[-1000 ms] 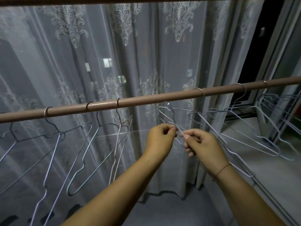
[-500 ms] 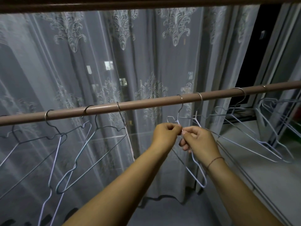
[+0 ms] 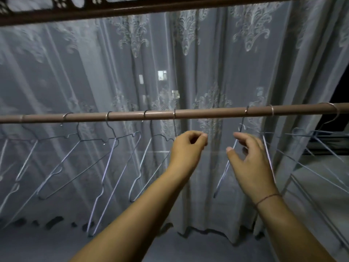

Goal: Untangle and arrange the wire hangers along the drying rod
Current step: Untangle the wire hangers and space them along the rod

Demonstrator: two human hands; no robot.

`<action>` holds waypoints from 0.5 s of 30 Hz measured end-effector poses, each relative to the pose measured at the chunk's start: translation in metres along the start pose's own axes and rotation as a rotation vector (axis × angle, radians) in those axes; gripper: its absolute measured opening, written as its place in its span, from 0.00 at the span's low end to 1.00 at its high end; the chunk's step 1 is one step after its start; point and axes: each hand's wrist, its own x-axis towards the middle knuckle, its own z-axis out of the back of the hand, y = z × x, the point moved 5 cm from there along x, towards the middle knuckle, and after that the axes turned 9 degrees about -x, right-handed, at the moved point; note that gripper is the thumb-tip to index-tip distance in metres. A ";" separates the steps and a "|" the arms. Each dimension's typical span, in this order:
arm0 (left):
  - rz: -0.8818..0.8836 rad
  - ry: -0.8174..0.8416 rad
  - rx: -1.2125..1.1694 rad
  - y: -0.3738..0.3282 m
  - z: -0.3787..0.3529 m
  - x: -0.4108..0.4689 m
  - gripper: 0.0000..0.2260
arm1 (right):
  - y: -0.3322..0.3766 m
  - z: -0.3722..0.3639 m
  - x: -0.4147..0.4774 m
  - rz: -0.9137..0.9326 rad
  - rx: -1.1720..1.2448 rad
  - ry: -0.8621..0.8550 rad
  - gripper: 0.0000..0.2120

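A brown drying rod (image 3: pixel 217 112) runs level across the view. Several thin wire hangers (image 3: pixel 113 146) hang spaced along its left half. One hanger (image 3: pixel 174 127) hooks on just left of centre, and its neck drops behind my left hand (image 3: pixel 187 148). That hand is curled, thumb against forefinger, with no wire visible in it. My right hand (image 3: pixel 247 159) is apart from it with fingers spread. It is in front of another hanger (image 3: pixel 222 178) that hangs from the rod. Further right, a bunch of hangers (image 3: pixel 311 134) overlap, their wires crossing.
A sheer patterned curtain (image 3: pixel 207 63) hangs close behind the rod. A dark wooden rail (image 3: pixel 132 8) crosses the top. At the right there is a dark window opening (image 3: pixel 341 91) and a pale ledge (image 3: pixel 321 173). The floor lies below.
My hands were pinched together on one hanger's neck and have now parted. The right hand has opened. One more hanger now hangs on its own at the centre. The view has shifted left.
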 end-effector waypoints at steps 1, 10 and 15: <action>-0.032 -0.023 -0.011 -0.003 0.013 0.000 0.06 | 0.012 -0.005 -0.004 0.034 0.032 0.015 0.17; -0.089 -0.256 -0.029 -0.004 0.137 0.010 0.06 | 0.087 -0.109 -0.040 -0.003 0.400 0.354 0.13; 0.061 -0.184 -0.029 0.025 0.170 0.024 0.06 | 0.098 -0.166 -0.055 -0.111 0.203 0.332 0.16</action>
